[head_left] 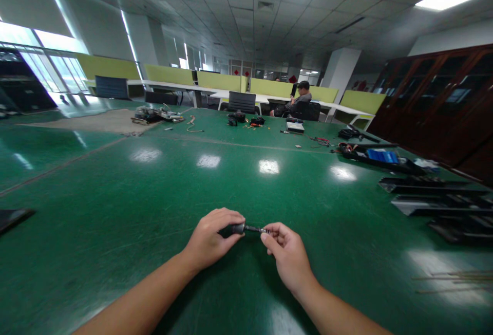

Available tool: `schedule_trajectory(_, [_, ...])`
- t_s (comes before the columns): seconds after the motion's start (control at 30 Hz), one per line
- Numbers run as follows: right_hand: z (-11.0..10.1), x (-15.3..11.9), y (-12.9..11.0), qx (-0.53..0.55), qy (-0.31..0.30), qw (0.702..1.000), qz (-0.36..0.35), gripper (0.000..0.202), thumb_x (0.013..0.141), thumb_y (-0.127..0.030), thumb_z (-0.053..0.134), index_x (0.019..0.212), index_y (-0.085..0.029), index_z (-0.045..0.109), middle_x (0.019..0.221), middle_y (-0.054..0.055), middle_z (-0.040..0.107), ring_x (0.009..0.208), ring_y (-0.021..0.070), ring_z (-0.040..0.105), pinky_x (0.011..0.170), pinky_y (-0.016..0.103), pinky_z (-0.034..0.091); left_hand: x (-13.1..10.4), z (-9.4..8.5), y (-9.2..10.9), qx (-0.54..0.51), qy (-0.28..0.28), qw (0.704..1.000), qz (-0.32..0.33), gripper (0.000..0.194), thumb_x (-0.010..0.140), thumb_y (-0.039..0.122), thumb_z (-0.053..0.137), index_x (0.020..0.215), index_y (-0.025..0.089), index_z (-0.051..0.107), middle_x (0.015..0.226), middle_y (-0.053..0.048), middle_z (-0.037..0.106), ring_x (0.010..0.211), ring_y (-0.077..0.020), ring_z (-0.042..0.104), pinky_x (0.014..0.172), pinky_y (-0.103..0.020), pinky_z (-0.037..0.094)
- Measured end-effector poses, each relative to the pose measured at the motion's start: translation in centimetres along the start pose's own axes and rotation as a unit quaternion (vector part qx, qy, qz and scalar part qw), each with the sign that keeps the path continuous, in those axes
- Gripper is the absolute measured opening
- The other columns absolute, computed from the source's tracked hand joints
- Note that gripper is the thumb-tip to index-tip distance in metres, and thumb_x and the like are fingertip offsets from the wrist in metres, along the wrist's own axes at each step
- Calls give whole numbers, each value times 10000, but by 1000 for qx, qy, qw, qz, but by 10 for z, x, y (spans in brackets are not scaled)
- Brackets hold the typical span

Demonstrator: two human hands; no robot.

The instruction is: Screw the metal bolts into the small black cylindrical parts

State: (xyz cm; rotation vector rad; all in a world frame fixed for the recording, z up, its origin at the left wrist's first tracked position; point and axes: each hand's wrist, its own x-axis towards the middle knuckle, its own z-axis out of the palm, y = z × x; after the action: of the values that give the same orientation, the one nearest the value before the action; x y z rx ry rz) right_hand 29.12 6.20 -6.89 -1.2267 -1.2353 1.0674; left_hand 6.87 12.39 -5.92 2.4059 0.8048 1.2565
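My left hand is wrapped round a dark cylinder with a thin shaft, held low over the green tabletop. One end face of the cylinder looks grey, and from it the slim dark shaft points to the right. Thumb and fingertips of my right hand pinch the far end of that shaft, where a small shiny bit shows. The fingers partly cover both ends, so the exact kind of part cannot be made out.
Long dark metal channels and thin rods lie at the right. Farther back are a part with a blue section, a white box and a heap of electronics. A person sits beyond the table.
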Motion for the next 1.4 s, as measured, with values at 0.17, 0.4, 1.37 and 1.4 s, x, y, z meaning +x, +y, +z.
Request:
schedule_trajectory(0.17, [0,-1,-3,6,2,1000,1,207,867,-354,677,960,-169,673,729,4,583,622,142,528,576,253,429,0,-1,1,-6,4,1000,-1,300,824,157,711,1104,249,657,1080,-48,683,1014,-185,637,914,-363,518])
schedule_trajectory(0.4, [1,-1,-5,4,7,1000,-2,205,872,-359,669,948,-169,674,744,8,592,625,140,534,576,251,430,2,-4,2,-12,16,1000,0,269,834,139,691,1087,229,664,1079,-68,679,1019,-197,641,919,-374,527])
schedule_trajectory(1.37, [1,-4,-12,85,-3,996,3,443,981,-519,476,728,-171,582,655,9,598,580,134,531,582,260,403,7,-6,-20,-178,168,911,-333,517,833,483,691,1261,201,619,1127,-76,693,1033,-227,652,936,-355,513])
schedule_trajectory(1.4, [1,-4,-12,89,-1,996,2,440,981,-523,476,741,-170,585,661,10,601,578,134,530,578,260,401,8,-7,-21,-213,178,896,-347,519,839,495,680,1251,185,619,1152,-90,687,1069,-233,645,937,-350,516])
